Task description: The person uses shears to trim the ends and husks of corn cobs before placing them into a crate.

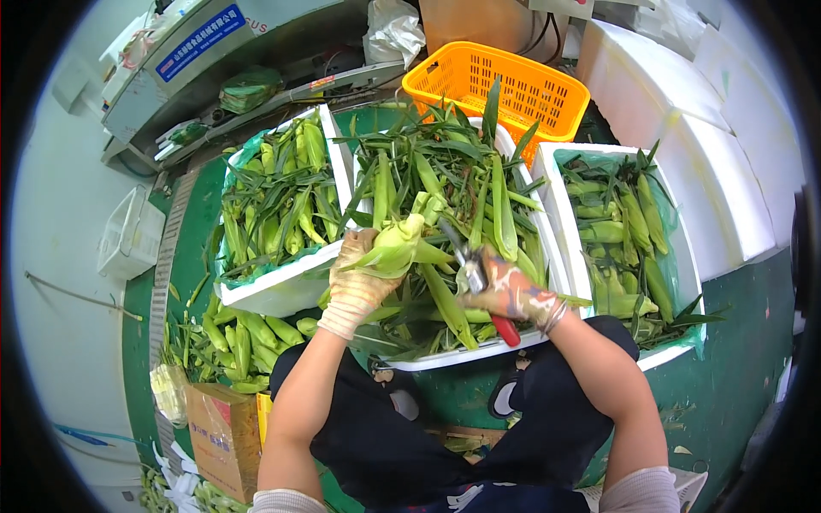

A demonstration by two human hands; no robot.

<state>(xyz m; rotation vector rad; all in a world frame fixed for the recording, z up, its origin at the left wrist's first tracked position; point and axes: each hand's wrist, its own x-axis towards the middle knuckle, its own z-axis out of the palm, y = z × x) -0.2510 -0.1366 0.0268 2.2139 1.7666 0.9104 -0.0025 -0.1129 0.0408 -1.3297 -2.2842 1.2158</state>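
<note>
The left hand (355,282) is gripping a corn ear (395,244) over the middle foam box (560,256), its long axis running left-right, tip pointing right. The right hand (509,291) is clamping red-handled shears (479,286) just right of it.

Before you, green floor (735,359) carrying: three white foam boxes (282,291) of husked corn, loose corn ears (248,338), orange crate (496,85), cardboard box (222,436).

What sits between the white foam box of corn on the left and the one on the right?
In the head view, a third white foam box heaped with green corn ears and leaves sits between them; both gloved hands work over it.
</note>
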